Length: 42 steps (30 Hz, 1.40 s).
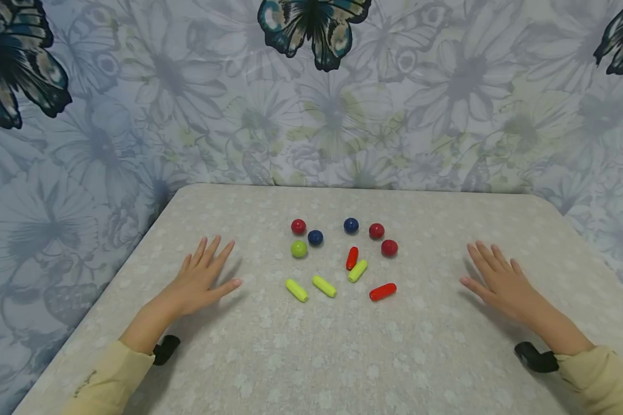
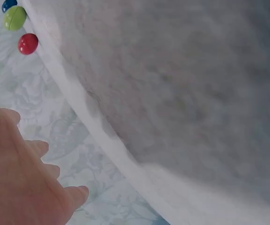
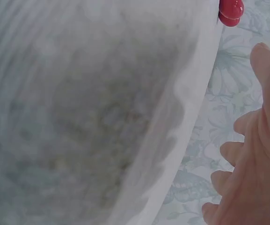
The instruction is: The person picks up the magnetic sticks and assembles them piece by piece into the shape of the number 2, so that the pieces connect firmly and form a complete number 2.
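Observation:
My left hand (image 1: 197,283) is spread with its fingers straight, low over the left of the table, holding nothing. On the right side my right hand (image 1: 506,288) lies the same way, fingers extended and nothing in it. Between them are small balls: a red ball (image 1: 298,226), a green ball (image 1: 299,249), a blue ball (image 1: 315,237), a second blue one, and two more red ones to the right. Nearer the front are three yellow-green cylinders, one yellow-green cylinder (image 1: 296,290) closest to the left hand, and two red ones, with a red cylinder (image 1: 382,291) toward the right hand.
A pale patterned cloth covers the table (image 1: 311,357). Behind it and along the left stands a wall (image 1: 187,115) with flower wallpaper and butterfly decorations (image 1: 314,29). Each wrist carries a black strap-on piece (image 1: 166,350) beside a yellow sleeve (image 1: 111,380).

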### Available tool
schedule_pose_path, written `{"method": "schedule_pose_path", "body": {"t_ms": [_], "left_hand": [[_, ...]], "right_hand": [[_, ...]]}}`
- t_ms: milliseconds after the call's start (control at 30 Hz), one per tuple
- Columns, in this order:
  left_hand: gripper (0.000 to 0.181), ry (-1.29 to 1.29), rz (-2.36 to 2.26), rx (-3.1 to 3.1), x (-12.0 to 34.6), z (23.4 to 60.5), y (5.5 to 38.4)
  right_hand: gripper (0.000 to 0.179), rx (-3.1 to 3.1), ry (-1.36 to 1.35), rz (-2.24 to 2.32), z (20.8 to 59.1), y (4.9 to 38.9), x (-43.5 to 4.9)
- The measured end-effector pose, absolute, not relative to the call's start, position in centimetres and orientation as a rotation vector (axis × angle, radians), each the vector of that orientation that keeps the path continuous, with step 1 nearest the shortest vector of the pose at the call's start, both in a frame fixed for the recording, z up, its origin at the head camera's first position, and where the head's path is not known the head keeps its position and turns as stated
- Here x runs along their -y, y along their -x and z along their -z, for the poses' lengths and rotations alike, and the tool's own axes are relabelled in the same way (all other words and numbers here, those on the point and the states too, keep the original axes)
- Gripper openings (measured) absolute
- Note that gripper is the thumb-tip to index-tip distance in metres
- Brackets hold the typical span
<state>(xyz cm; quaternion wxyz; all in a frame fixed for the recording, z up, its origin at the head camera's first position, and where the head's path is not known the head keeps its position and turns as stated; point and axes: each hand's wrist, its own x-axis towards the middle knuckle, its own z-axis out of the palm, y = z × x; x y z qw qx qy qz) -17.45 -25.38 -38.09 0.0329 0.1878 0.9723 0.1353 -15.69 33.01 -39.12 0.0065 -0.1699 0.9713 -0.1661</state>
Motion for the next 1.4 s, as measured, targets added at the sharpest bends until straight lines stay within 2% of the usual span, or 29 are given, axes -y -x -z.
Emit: {"method": "schedule_pose_path", "body": {"t_ms": [400,667,933,1100,1400], "left_hand": [[0.085,-0.653,-0.51,-2.977,24.1,37.6,18.6],[0.087,-0.737,-0.872,-2.795,20.9,37.0,20.0],[0.061,-0.96,-1.191,-2.605,16.5,38.0,20.9],[0.055,-0.995,-1.264,-2.427,14.3,38.4,21.1],[0.046,-1.088,-1.229,-2.283,12.4,39.3,21.3]], "right_hand": [[0.077,-2.988,0.619,0.564,38.3,17.1,-30.8],[0.077,-2.897,0.634,0.704,37.5,18.8,-28.0],[0.065,-2.928,0.736,0.884,38.0,21.5,-24.6],[0.053,-2.873,0.748,1.129,38.9,23.0,-22.9],[0.047,-2.733,0.651,1.319,40.4,23.9,-21.8]]}}
